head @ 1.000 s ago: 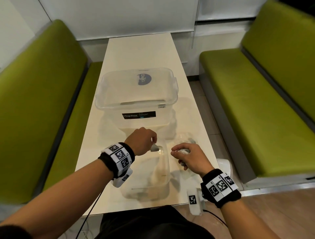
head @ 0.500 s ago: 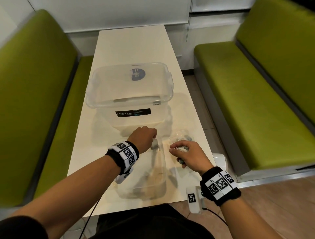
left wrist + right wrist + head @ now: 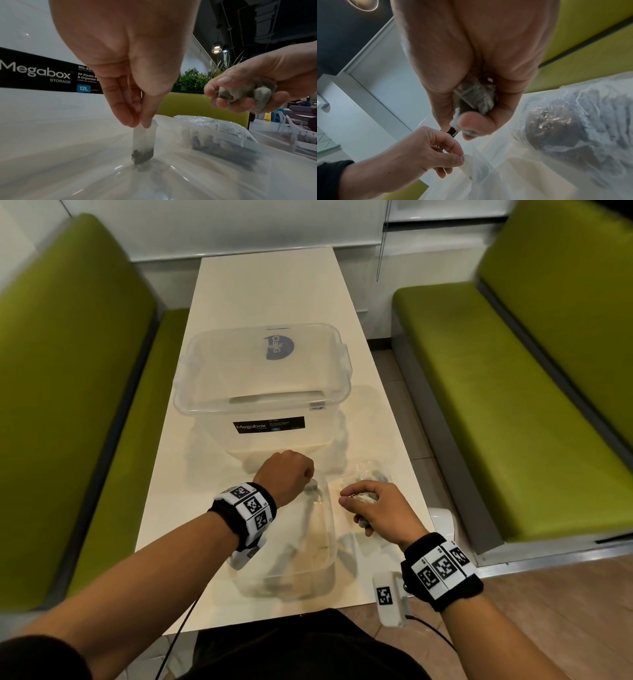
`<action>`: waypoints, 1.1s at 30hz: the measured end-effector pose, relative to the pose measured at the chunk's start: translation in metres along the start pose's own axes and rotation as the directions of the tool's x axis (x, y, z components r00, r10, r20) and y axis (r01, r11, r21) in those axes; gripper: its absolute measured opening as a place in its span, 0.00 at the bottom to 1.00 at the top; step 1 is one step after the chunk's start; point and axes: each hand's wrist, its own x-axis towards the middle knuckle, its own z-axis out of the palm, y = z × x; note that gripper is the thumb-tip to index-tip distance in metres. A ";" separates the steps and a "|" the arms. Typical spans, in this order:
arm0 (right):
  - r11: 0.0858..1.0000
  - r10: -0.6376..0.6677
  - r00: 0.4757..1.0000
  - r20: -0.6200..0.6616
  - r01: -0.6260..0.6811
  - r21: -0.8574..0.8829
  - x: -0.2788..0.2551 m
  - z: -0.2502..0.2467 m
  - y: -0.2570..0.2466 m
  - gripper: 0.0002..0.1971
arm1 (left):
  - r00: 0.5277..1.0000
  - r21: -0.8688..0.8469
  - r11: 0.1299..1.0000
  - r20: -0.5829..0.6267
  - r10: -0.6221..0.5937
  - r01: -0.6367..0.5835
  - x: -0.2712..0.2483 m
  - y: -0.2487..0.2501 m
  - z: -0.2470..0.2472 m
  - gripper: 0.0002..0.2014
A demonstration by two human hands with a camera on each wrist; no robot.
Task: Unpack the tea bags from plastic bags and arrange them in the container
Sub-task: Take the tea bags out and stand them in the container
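Behind both hands, lidded Megabox bin [image 3: 263, 392] stands beside plastic bag [image 3: 368, 472].

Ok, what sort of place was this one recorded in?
Probably a café or canteen booth in a public building. Green upholstered benches flank a narrow white table, and past the right hand the left wrist view shows planters, more chairs and what looks like a yellow floor sign.
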 end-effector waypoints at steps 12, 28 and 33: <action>1.000 0.012 1.000 0.004 -0.012 0.000 0.001 -0.001 -0.003 0.04 | 0.998 -0.018 1.000 0.061 -0.012 0.013 0.006 0.001 -0.003 0.10; 0.925 0.158 0.983 0.089 -0.179 0.336 0.001 -0.006 -0.007 0.08 | 1.000 0.194 0.981 -0.029 -0.010 0.016 0.010 0.001 -0.002 0.08; 0.851 0.189 0.965 0.181 -0.253 0.461 0.003 -0.010 -0.010 0.09 | 0.998 0.173 0.983 -0.039 -0.050 0.056 0.009 0.001 -0.005 0.12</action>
